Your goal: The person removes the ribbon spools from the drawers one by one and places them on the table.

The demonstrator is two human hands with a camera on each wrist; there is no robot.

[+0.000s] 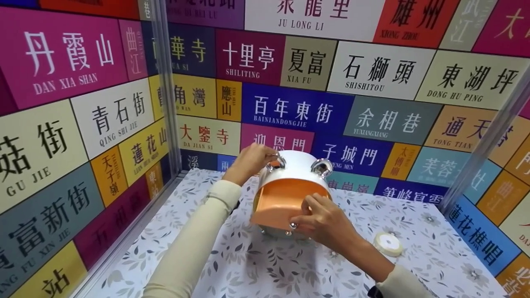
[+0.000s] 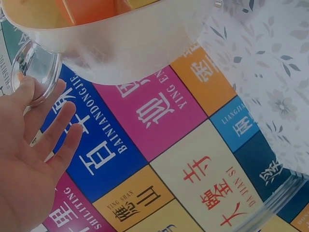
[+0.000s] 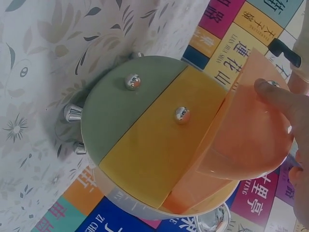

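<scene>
While holding the left chrome ring (image 1: 282,161) of the white three-drawer organiser (image 1: 302,168) with the left hand (image 1: 252,162), working the orange top drawer (image 3: 246,140) by its chrome ball knob (image 3: 273,82) with the right hand (image 1: 325,219). Left grip: pinching the ring at the fingertips, with other fingers loosely extended off it. Right grip: narrow, with fingers curled in at the knob and partly hiding it in the right wrist view. Organiser location: on the leaf-print tablecloth (image 1: 256,273), in front of the printed back wall (image 1: 381,118), between both hands. Step in hand, as judged: sliding the top drawer, well out of the body now, beyond the flush yellow middle drawer (image 3: 157,150) and flush green bottom drawer (image 3: 123,108). Can't tell from one instant whether pulling out or pushing in; can't make out any contents either. Next move, best guess: hold the ring firm, guide the knob straight along the drawer's axis, avoid lifting or twisting, finish the travel before releasing on the right. If pulling, watch for tipping at the slot and for skidding on the cloth; if pushing home, line up the drawer edges with the slot first and clear the fingertips from the gap. Leave the white tape roll (image 1: 388,243) alone, off to the right, apart from the organiser
</scene>
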